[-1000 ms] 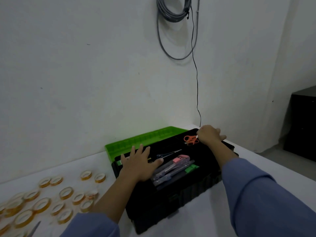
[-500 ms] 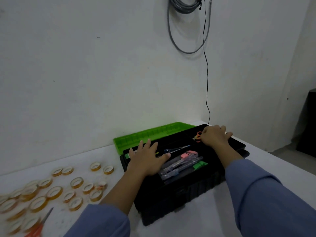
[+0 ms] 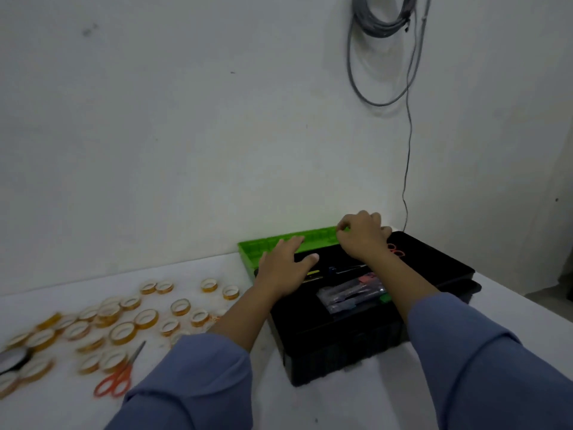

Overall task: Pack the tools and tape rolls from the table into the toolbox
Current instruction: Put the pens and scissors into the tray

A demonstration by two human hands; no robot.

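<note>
My left hand (image 3: 283, 270) lies flat, fingers spread, on the back left rim of an open black plastic toolbox (image 3: 341, 352). Its fingertips reach the bright green ribbed lid (image 3: 313, 238), which lies open behind the box. My right hand (image 3: 364, 237) is curled at the lid's right end, thumb and forefinger pinching its edge. Both arms wear soft blue-grey sleeves (image 3: 198, 383).

Inside the toolbox are small orange-handled scissors (image 3: 396, 250) by my right wrist and a blurred cluster of slim cutter knives (image 3: 350, 296) in the middle. The toolbox sits on a smooth white surface (image 3: 356, 411) set against the wall.

To its left, many small amber tape rolls (image 3: 145, 318) lie scattered flat. A dark tape roll (image 3: 12, 358) sits at the far left edge, and larger orange-handled scissors (image 3: 119, 378) lie near my left sleeve.

The matt white wall (image 3: 155, 135) behind carries a coil of grey cable (image 3: 383, 23). A thin black wire (image 3: 407, 156) hangs down towards the toolbox.
</note>
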